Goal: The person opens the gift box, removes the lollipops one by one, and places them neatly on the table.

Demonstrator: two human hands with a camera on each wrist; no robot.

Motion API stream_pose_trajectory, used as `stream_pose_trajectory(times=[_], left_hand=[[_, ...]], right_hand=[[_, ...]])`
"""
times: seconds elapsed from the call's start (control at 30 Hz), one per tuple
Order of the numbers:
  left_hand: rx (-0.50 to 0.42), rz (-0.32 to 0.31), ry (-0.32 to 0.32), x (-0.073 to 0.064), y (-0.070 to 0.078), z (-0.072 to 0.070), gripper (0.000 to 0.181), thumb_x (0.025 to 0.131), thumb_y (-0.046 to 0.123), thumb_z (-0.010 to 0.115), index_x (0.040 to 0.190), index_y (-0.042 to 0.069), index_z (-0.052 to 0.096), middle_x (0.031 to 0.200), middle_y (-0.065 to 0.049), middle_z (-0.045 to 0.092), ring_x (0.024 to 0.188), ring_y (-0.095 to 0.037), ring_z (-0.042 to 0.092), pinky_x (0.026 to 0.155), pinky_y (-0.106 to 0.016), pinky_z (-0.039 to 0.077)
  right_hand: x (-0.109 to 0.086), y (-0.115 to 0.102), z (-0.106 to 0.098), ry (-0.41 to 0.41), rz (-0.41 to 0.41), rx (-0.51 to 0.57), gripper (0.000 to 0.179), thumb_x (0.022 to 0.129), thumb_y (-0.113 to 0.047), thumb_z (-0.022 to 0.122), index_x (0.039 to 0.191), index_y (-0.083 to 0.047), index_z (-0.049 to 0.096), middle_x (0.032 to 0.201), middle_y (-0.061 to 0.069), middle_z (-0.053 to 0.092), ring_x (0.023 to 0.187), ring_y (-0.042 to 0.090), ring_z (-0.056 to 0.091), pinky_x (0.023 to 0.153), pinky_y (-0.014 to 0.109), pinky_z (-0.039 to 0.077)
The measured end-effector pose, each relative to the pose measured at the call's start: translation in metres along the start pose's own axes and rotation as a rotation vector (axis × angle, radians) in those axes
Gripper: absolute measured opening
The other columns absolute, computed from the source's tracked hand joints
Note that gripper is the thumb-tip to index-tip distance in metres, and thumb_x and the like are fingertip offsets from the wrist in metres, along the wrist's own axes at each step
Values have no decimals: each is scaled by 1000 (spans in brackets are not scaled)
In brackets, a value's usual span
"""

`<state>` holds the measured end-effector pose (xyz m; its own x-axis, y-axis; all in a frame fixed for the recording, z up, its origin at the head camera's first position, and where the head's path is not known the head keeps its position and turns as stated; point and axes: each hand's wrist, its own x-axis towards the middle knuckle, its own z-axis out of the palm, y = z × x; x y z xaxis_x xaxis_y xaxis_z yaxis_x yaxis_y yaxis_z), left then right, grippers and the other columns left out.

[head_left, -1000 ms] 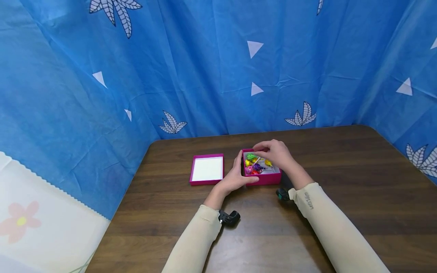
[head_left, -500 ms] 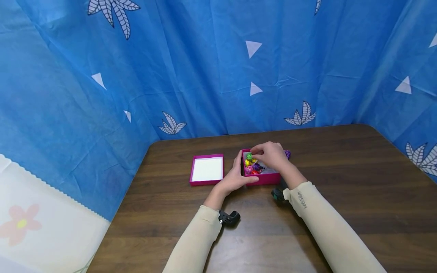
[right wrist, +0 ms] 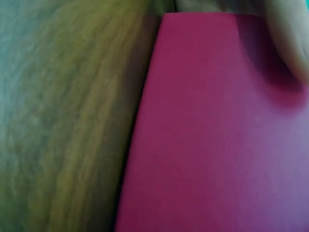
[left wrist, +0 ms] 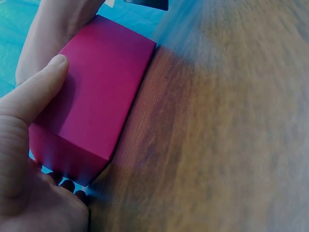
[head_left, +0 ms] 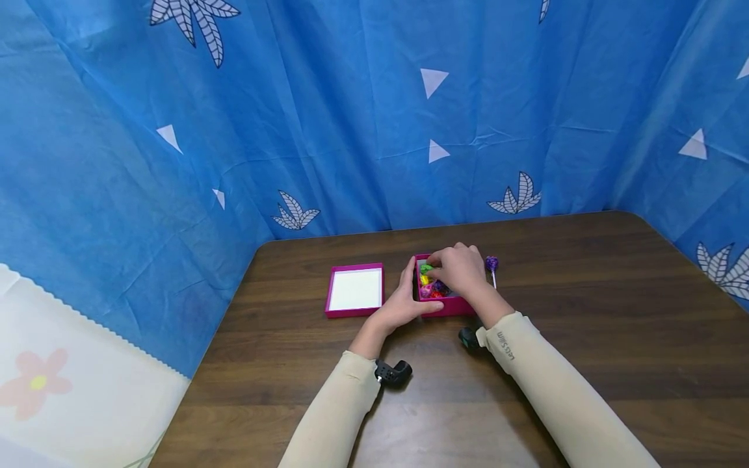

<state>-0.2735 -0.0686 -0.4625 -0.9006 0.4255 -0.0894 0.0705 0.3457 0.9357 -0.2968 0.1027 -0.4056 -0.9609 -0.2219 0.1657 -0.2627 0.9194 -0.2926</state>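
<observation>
A pink box (head_left: 447, 307), lidless, holds several lollipops in bright wrappers, with green, yellow, pink, red and purple ones showing. My left hand (head_left: 400, 305) grips its near left corner, thumb on the front wall and fingers along the left side. In the left wrist view that thumb lies against the pink wall of the box (left wrist: 104, 92). Reaching over the box from the right, my right hand (head_left: 462, 270) pinches at the green lollipop (head_left: 426, 268) in the far left corner. This hand hides much of the box's inside.
The box's pink lid (head_left: 355, 290), white inside up, lies to the left on the wooden table (head_left: 445, 409). Just right of the box a purple lollipop (head_left: 491, 263) lies on the table, stick toward me. A blue curtain (head_left: 374, 130) hangs behind the table.
My right hand has moved left and down into the box, toward the green lollipop. The purple lollipop at the right has come into view. My left hand stays on the box.
</observation>
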Motion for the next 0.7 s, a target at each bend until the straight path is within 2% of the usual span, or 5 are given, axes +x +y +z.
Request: stream_pose_trajectory(times=[0.27, 0.47, 0.7], left_hand=[[3, 6, -1, 1, -1, 1, 115, 82, 46, 79, 158, 39, -7, 166, -4, 11, 143, -28, 34, 118, -47, 38], [-2, 3, 0, 0, 0, 1, 117, 82, 45, 79, 159, 37, -8, 166, -4, 9, 143, -27, 34, 120, -48, 34], [11, -7, 9, -2, 0, 0, 116, 81, 46, 79, 158, 40, -7, 167, -2, 9, 147, -28, 29, 120, -50, 34]], right_hand=[[3, -6, 4, -43, 19, -52, 34, 87, -38, 77, 117, -23, 76, 109, 4, 77, 92, 25, 55, 81, 41, 39], [5, -8, 6, -26, 12, -52, 26, 88, -32, 76, 113, -23, 78, 109, 5, 77, 91, 25, 57, 81, 40, 39], [5, -9, 6, -8, 26, -22, 23, 88, -29, 77, 110, -23, 79, 110, 4, 77, 91, 24, 57, 79, 39, 39]])
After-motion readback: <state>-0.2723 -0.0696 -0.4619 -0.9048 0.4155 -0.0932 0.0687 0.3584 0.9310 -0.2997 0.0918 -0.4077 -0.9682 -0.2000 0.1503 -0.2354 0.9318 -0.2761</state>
